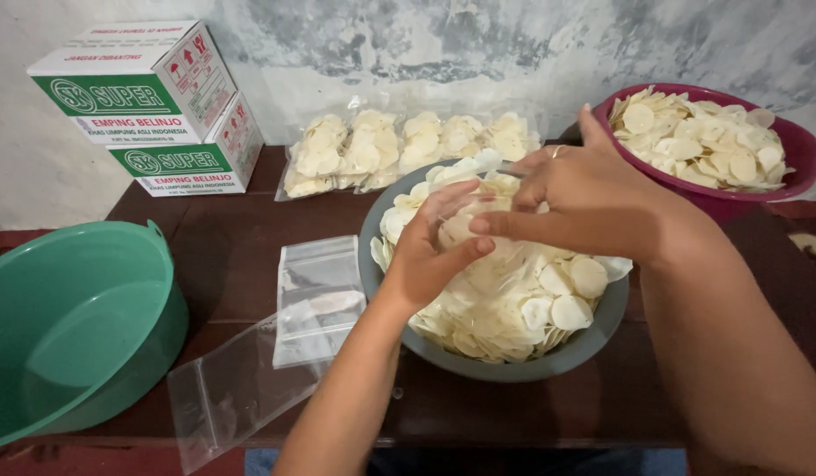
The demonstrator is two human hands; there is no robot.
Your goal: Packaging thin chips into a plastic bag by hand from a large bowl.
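At frame centre, the left hand (425, 256) and right hand (571, 198) curl their fingers around a clear bag (465, 211) of pale chips over the grey basin (549, 361), filled packets (408, 145) lying behind, empty bags (315, 295) left

One view only, from a camera worn on the person's head. It looks forward and steeply down across a dark table (231, 256) toward a stained wall (443, 44) behind it. It sits close: both forearms enter from the bottom edge and the hands fill the middle of the frame over a grey bowl (514, 366). A green basin (73, 326) is cut by the left edge, a maroon bowl (800, 150) by the right.
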